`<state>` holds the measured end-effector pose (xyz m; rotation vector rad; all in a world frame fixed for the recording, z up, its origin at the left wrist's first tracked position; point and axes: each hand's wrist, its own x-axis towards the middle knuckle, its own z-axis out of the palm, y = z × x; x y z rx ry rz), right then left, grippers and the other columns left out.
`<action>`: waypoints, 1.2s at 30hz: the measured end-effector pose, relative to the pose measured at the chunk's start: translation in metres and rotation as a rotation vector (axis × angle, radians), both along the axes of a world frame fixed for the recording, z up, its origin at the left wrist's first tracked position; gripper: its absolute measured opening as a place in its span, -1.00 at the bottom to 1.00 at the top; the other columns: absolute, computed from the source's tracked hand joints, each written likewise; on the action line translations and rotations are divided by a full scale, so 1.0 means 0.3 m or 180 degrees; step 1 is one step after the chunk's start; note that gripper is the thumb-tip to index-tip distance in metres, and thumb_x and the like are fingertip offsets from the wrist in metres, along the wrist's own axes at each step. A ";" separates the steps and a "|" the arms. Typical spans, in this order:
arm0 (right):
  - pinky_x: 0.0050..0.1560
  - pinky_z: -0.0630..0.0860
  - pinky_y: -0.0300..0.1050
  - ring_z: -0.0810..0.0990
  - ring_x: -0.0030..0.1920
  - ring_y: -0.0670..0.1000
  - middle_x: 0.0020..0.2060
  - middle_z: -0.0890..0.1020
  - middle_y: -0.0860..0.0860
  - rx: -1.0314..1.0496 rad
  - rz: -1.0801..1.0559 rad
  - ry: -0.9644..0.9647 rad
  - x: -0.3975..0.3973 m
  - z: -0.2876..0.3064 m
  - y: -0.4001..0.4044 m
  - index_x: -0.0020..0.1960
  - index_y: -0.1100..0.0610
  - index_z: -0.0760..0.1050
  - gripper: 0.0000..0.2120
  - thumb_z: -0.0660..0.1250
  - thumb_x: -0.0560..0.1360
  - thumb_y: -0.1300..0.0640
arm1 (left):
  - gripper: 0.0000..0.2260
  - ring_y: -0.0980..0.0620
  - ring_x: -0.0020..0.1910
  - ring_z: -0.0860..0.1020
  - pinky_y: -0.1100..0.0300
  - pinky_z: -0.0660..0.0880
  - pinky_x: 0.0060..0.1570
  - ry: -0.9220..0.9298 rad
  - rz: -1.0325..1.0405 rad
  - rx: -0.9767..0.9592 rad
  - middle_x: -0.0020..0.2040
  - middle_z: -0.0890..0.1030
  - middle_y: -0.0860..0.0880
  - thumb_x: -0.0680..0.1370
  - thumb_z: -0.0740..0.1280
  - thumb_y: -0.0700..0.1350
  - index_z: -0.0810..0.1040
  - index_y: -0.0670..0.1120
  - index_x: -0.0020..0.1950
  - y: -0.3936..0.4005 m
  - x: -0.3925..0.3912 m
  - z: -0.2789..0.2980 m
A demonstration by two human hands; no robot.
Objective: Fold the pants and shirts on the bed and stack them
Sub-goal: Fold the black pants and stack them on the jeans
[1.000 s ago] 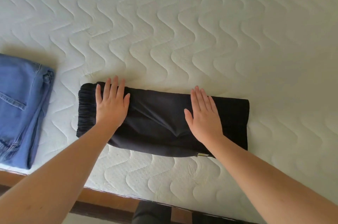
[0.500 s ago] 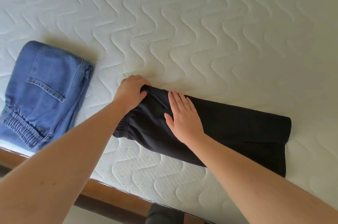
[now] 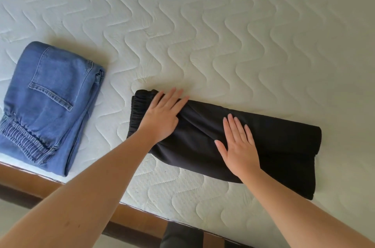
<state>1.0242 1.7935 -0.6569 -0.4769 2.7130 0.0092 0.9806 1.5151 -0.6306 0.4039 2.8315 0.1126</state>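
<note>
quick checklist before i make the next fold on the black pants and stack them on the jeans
1. Both hands flat on the black pants: ok, left hand near the waistband end, right hand mid-length, fingers straight.
2. Fabric smooth: not ok, creases run between the hands.
3. Edges lined up: not ok, at the right end the layers sit offset.
4. Pants fully on the mattress: ok, the near edge lies inside the mattress edge.
5. Blue jeans folded and ready as the stack base: ok, lying to the left, apart from the black pants.
6. Shirts to fold: cannot tell, none in view.
</note>
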 end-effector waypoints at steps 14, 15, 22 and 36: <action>0.55 0.03 0.13 0.00 0.58 0.11 0.59 0.05 0.07 0.0181 -0.0771 0.0050 0.016 0.043 0.415 0.60 0.03 -0.03 -0.42 -0.22 0.65 -0.17 | -0.48 -0.08 0.60 -0.06 -0.08 -0.01 0.55 -0.0247 -0.0578 -0.0180 0.63 -0.04 -0.01 0.67 -0.21 0.20 -0.17 0.11 0.61 0.431 0.157 -0.110; 0.55 0.03 0.13 0.00 0.58 0.11 0.59 0.04 0.07 0.0156 -0.0782 0.0058 0.024 0.049 0.456 0.61 0.02 -0.02 -0.43 -0.18 0.64 -0.16 | -0.48 -0.09 0.60 -0.04 -0.08 0.01 0.55 -0.0239 -0.0564 -0.0222 0.63 -0.04 -0.01 0.67 -0.21 0.20 -0.16 0.11 0.62 0.425 0.162 -0.105; 0.27 0.41 0.08 0.44 0.28 0.18 0.27 0.49 0.16 -0.1404 -0.3239 0.0236 0.048 0.092 0.588 0.40 0.20 0.37 -0.51 0.23 0.60 -0.10 | -0.47 -0.08 0.59 0.07 -0.07 0.11 0.53 -0.0257 -0.0832 -0.0238 0.61 0.09 -0.03 0.67 -0.14 0.19 0.02 0.05 0.62 0.530 0.159 -0.048; -0.16 0.55 0.11 0.59 -0.18 0.19 -0.17 0.60 0.14 -0.1374 -0.2917 -0.0193 0.000 0.109 0.680 0.09 0.24 0.37 -0.54 0.18 0.60 -0.20 | -0.40 -0.10 0.59 0.03 -0.13 0.05 0.54 -0.0459 -0.0422 -0.0252 0.63 0.02 -0.04 0.65 -0.16 0.29 -0.10 0.04 0.63 0.739 0.277 -0.059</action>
